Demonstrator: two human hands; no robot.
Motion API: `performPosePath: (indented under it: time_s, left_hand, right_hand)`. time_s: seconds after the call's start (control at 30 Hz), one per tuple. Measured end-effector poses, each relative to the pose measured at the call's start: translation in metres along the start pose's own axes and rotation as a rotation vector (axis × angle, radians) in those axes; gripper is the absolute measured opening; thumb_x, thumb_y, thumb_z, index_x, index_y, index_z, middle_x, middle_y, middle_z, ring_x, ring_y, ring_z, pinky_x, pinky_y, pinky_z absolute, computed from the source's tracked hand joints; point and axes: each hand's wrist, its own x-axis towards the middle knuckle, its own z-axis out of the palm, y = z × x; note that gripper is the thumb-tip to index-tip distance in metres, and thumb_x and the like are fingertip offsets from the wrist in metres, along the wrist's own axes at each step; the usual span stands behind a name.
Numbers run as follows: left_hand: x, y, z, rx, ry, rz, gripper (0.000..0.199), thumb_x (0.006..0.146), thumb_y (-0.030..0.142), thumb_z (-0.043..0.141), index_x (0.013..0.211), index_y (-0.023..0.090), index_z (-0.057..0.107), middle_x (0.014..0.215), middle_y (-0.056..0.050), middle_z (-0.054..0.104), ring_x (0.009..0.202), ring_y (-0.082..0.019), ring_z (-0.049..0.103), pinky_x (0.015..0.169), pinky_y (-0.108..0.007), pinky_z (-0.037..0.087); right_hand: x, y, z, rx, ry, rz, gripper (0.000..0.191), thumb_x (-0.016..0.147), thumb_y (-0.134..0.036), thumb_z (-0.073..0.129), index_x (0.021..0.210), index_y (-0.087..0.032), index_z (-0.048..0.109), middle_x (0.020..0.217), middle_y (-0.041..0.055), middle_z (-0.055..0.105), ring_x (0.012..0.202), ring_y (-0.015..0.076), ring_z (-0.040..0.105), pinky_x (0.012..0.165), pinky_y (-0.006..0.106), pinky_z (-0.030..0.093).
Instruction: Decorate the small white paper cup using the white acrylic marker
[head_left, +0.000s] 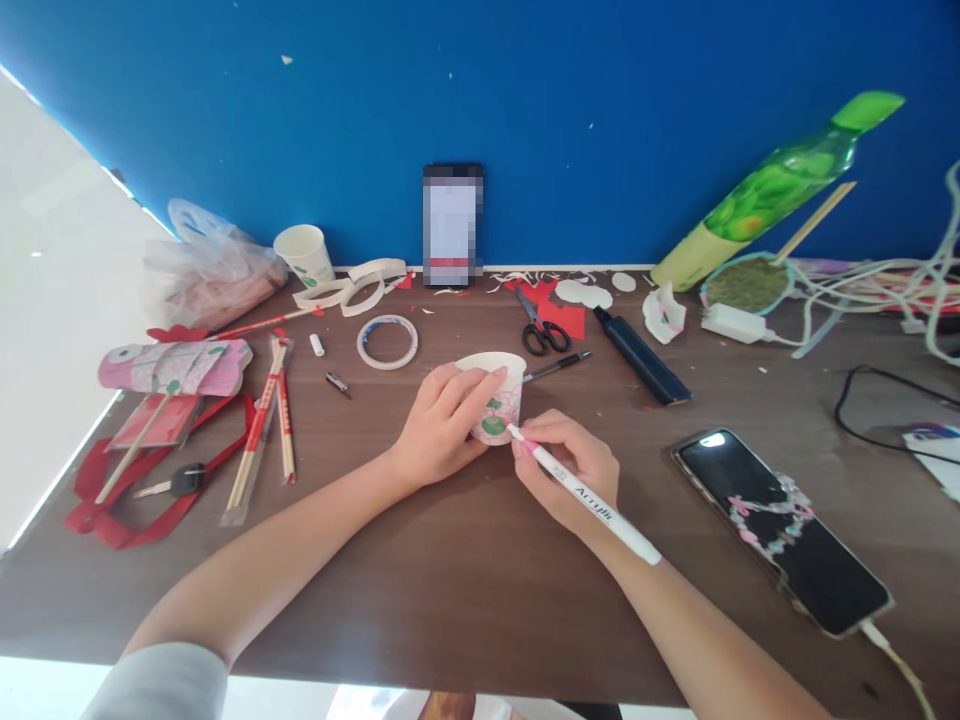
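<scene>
left hand point(442, 425) holding a paper cup point(510, 398), right hand point(574, 465) gripping a white marker point(592, 500), tip touching the cup, scissors point(545, 335) lying toward the counter's point(420, 590) back edge

The screen of a standing phone point(453, 225) is blurred into unreadable blocks as the left hand point(442, 425) covers part of a paper cup point(510, 395) and the right hand point(574, 465) partly hides a marker point(592, 500). A gray sleeve point(165, 685) and right forearm point(690, 610) run off the bottom edge, white cables point(932, 325) off the right; contents of a plastic bag point(214, 270) are unclear
</scene>
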Motion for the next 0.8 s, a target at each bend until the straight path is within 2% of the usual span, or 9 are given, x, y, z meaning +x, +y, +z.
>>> performPosePath:
  time_s: [0.2, 0.67, 0.8]
  left_hand:
    - [0.0011, 0.0003, -0.0001, -0.021, 0.017, 0.025, 0.063, 0.081, 0.019, 0.058, 0.140, 0.011, 0.038, 0.112, -0.013, 0.061, 0.106, -0.024, 0.054, 0.102, -0.041, 0.042]
    - [0.0021, -0.0003, -0.0001, -0.039, 0.023, 0.020, 0.065, 0.081, 0.018, 0.057, 0.142, 0.014, 0.034, 0.111, -0.012, 0.060, 0.104, -0.023, 0.054, 0.101, -0.041, 0.043]
    - [0.0016, 0.0001, 0.0004, -0.092, 0.000, -0.001, 0.067, 0.082, 0.019, 0.059, 0.143, 0.018, 0.032, 0.116, -0.012, 0.053, 0.111, -0.024, 0.052, 0.104, -0.046, 0.041]
  right_hand:
    - [0.0002, 0.0009, 0.0002, -0.043, -0.007, -0.025, 0.018, 0.073, -0.006, 0.064, 0.080, -0.022, 0.062, 0.077, 0.0017, 0.068, 0.066, 0.0147, 0.064, 0.060, 0.027, 0.053]
    - [-0.0012, 0.0052, -0.0007, -0.016, 0.011, -0.031, 0.022, 0.071, -0.004, 0.065, 0.082, -0.023, 0.063, 0.075, 0.0011, 0.065, 0.064, 0.0149, 0.061, 0.057, 0.028, 0.050]
    - [0.0003, 0.0029, -0.0010, 0.016, 0.022, -0.063, 0.025, 0.070, -0.001, 0.064, 0.083, -0.023, 0.063, 0.075, 0.0014, 0.064, 0.064, 0.0156, 0.062, 0.057, 0.029, 0.051]
